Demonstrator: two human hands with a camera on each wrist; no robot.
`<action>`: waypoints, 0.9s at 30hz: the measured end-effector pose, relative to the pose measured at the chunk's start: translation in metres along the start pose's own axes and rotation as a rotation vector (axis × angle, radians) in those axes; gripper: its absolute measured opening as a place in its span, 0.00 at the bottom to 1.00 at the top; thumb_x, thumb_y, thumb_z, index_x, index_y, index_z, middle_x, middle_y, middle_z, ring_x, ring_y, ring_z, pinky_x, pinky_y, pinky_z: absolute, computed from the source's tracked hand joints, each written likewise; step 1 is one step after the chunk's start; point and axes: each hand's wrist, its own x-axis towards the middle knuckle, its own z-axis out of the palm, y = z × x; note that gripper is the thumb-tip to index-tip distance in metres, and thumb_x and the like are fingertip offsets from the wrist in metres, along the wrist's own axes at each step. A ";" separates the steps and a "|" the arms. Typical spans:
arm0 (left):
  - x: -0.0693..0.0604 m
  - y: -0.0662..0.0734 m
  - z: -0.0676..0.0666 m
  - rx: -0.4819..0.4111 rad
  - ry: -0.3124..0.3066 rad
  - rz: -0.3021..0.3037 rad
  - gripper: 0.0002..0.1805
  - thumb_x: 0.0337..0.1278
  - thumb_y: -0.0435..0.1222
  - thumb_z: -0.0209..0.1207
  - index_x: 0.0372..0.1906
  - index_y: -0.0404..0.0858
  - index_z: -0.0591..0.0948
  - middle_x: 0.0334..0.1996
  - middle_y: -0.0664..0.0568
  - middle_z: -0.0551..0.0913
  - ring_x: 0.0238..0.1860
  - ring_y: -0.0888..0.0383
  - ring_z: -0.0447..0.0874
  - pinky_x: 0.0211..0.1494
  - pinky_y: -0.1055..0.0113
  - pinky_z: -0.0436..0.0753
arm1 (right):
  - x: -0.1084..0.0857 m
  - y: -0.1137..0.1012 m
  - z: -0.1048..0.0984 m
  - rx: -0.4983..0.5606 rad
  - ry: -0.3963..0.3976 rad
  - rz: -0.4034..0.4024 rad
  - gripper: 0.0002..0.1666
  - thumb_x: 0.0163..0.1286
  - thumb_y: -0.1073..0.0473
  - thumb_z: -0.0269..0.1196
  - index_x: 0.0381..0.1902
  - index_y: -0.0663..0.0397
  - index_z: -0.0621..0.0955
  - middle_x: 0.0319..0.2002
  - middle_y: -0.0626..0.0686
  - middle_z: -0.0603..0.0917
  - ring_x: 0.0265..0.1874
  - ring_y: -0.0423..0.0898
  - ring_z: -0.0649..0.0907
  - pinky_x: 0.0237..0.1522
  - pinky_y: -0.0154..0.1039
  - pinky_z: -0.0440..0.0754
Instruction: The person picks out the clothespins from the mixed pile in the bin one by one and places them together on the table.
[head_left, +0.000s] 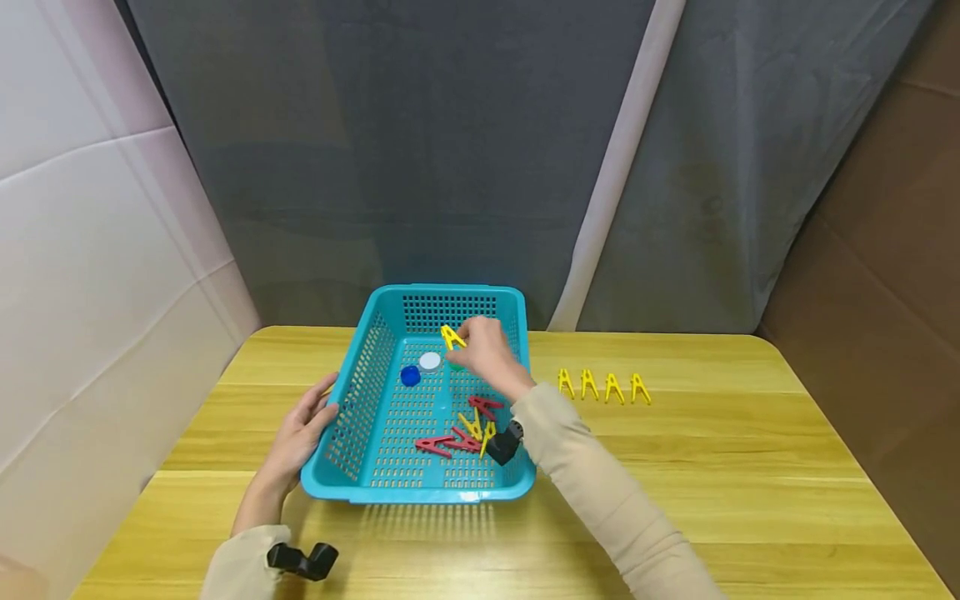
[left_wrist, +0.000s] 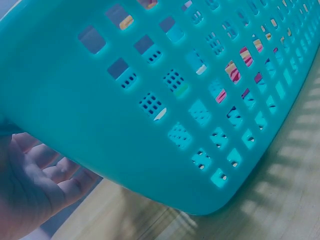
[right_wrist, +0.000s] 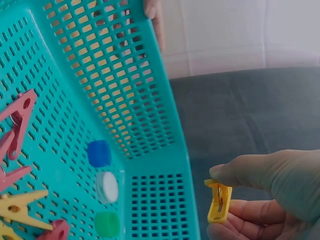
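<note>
My left hand grips the left side of a turquoise plastic basket, its thumb at the rim. Above the far part of the basket, my right hand pinches a yellow clothespin between thumb and fingers. Inside lie several red clothespins and yellow clothespins near the front right. A blue cap, a white cap and a green cap sit farther back; in the head view the right hand mostly hides the green one.
Right of the basket, several yellow clothespins stand in a row on the wooden table. A grey curtain hangs behind the table, with a white panel at left and a brown panel at right.
</note>
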 end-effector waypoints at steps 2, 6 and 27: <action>0.000 0.001 0.000 0.004 -0.001 0.004 0.30 0.73 0.38 0.42 0.72 0.32 0.50 0.65 0.28 0.59 0.47 0.75 0.73 0.45 0.76 0.76 | -0.004 0.001 -0.005 -0.003 0.008 -0.005 0.10 0.57 0.61 0.69 0.25 0.64 0.81 0.15 0.46 0.61 0.12 0.40 0.62 0.16 0.30 0.59; -0.001 0.002 0.000 0.008 -0.001 0.002 0.30 0.73 0.37 0.42 0.72 0.32 0.50 0.65 0.28 0.59 0.46 0.75 0.73 0.45 0.76 0.76 | -0.011 0.007 -0.014 -0.015 0.024 -0.014 0.14 0.57 0.61 0.69 0.39 0.66 0.83 0.26 0.53 0.79 0.19 0.40 0.72 0.22 0.29 0.70; 0.002 0.001 -0.001 0.008 -0.004 0.007 0.29 0.72 0.36 0.42 0.72 0.32 0.51 0.64 0.31 0.61 0.46 0.74 0.73 0.44 0.76 0.75 | -0.050 0.071 -0.069 -0.036 0.171 0.078 0.17 0.57 0.61 0.69 0.42 0.67 0.81 0.36 0.58 0.82 0.31 0.50 0.78 0.33 0.38 0.79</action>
